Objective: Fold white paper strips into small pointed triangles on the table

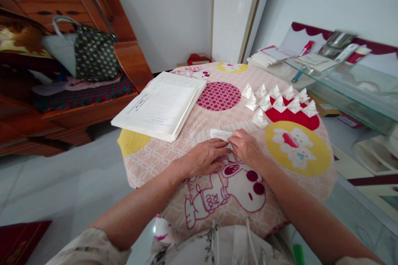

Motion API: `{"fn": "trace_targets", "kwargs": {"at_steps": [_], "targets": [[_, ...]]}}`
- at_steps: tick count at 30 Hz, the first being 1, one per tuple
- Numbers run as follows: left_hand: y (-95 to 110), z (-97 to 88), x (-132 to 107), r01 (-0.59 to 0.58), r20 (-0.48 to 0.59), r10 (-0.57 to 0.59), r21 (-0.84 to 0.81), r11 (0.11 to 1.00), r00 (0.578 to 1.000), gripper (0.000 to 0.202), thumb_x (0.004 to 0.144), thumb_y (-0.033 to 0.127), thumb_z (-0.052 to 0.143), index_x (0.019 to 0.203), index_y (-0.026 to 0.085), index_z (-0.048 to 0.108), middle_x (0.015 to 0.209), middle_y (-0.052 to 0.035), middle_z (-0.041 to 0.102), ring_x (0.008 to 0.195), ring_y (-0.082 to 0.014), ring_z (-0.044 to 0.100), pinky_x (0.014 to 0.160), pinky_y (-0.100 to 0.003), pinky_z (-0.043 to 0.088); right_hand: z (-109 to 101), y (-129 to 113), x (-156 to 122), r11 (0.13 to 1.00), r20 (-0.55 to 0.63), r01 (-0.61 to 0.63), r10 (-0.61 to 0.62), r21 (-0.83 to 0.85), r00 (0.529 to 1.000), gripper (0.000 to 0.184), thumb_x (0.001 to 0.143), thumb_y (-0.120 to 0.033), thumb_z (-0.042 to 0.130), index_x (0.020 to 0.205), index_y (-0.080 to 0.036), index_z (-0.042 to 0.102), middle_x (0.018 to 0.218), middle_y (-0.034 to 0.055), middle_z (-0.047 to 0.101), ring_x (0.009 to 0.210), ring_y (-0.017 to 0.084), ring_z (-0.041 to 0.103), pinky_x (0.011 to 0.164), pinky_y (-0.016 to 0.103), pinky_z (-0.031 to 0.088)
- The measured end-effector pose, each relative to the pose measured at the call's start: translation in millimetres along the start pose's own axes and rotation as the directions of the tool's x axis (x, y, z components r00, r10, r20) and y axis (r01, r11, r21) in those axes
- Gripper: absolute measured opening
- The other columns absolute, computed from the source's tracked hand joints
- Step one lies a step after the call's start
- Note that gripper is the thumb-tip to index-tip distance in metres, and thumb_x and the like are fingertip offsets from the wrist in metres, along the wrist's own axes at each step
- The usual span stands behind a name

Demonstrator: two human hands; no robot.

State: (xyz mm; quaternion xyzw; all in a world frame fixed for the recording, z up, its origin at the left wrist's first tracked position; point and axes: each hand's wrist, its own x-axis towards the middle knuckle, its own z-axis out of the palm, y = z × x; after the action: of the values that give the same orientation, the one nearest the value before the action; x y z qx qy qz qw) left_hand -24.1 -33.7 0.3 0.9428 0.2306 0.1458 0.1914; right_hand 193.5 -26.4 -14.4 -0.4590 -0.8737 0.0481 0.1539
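Note:
A small folded strip of white paper (220, 133) lies at the near middle of the round table. My right hand (247, 148) pinches its right end, thumb and fingers closed together. From the left, my left hand (207, 156) meets it, fingers bent and pressed together against the paper's near side; its fingertips are partly hidden. Several pointed folded paper pieces (279, 102) stand in rows to the right of my hands. On the left side of the table rests a stack of printed sheets (161, 107).
A patterned cloth (168, 165) covers the round table. To the right, a glass shelf (345, 87) holds a metal container (342, 39) and papers. A wooden bench (127, 60) with a dark patterned bag (96, 51) stands at the left.

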Motion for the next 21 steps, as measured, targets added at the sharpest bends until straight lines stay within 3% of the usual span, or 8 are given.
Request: {"fn": "trace_targets", "kwargs": {"at_steps": [5,9,12,14,16,18,21], "targets": [[-4.6,1.1,-1.3,-0.004,-0.016,0.004,-0.042,0.999,1.000,0.033,0.096,0.028,0.058,0.127,0.018,0.062,0.127,-0.0131,0.065,0.121,-0.0261,0.061,0.105,-0.042,0.049,0.5,-0.9,-0.9,0.995,-0.019,0.010,-0.008,0.101,1.000,0.022,0.091,-0.010,0.052,0.082,-0.016,0.071,0.088,0.0092,0.061,0.089,0.022,0.054,0.076,0.031,0.043],[-7.1,-2.2,-2.4,0.018,-0.014,-0.018,-0.051,0.999,1.000,0.029,0.095,0.024,0.056,0.122,0.017,0.066,0.123,-0.0115,0.069,0.116,-0.0243,0.064,0.100,-0.038,0.052,1.7,-2.9,-2.4,0.997,-0.025,0.036,-0.034,0.071,0.999,0.023,0.094,-0.014,0.052,0.086,-0.017,0.073,0.088,0.0092,0.059,0.089,0.022,0.053,0.076,0.032,0.043],[-9.7,-9.1,-5.0,0.055,-0.040,-0.056,-0.027,0.998,0.998,0.024,0.095,0.022,0.054,0.111,0.017,0.070,0.117,-0.0101,0.072,0.110,-0.0226,0.067,0.096,-0.035,0.052,-0.6,-7.7,-2.7,0.999,0.004,0.029,-0.029,0.021,1.000,0.025,0.097,-0.017,0.050,0.092,-0.017,0.074,0.088,0.0092,0.058,0.089,0.022,0.053,0.076,0.032,0.042],[-13.3,-14.2,-7.8,0.124,-0.076,-0.123,0.009,0.992,0.990,0.021,0.095,0.022,0.053,0.097,0.017,0.073,0.102,-0.0078,0.075,0.097,-0.0203,0.070,0.088,-0.032,0.053,-3.5,-11.5,-2.4,1.000,0.028,0.014,-0.014,0.005,1.000,0.024,0.098,-0.018,0.051,0.093,-0.018,0.074,0.088,0.0091,0.058,0.089,0.022,0.053,0.076,0.032,0.042],[-17.8,-18.2,-10.8,0.241,-0.159,-0.231,0.046,0.969,0.960,0.024,0.094,0.024,0.054,0.079,0.016,0.071,0.080,-0.0056,0.073,0.077,-0.0170,0.068,0.074,-0.029,0.052,-6.3,-14.5,-2.2,1.000,0.040,0.006,-0.006,0.010,0.999,0.021,0.097,-0.018,0.053,0.094,-0.018,0.074,0.089,0.0089,0.058,0.088,0.022,0.052,0.076,0.032,0.042],[-21.2,-20.1,-12.5,0.324,-0.291,-0.298,0.044,0.945,0.909,0.025,0.093,0.025,0.056,0.073,0.015,0.068,0.070,-0.0043,0.068,0.066,-0.0147,0.063,0.066,-0.027,0.050,-8.2,-16.3,-2.3,1.000,0.042,0.006,-0.007,0.015,0.999,0.019,0.097,-0.019,0.054,0.095,-0.019,0.074,0.090,0.0090,0.058,0.088,0.022,0.052,0.076,0.032,0.042],[-19.7,-17.9,-10.2,0.261,-0.459,-0.233,-0.003,0.965,0.857,0.019,0.094,0.022,0.054,0.086,0.014,0.069,0.081,-0.0059,0.070,0.074,-0.0151,0.064,0.071,-0.029,0.052,-8.8,-17.2,-2.6,1.000,0.042,0.016,-0.016,-0.001,0.999,0.019,0.097,-0.020,0.055,0.097,-0.019,0.074,0.092,0.0095,0.059,0.089,0.022,0.053,0.078,0.033,0.042]]}}
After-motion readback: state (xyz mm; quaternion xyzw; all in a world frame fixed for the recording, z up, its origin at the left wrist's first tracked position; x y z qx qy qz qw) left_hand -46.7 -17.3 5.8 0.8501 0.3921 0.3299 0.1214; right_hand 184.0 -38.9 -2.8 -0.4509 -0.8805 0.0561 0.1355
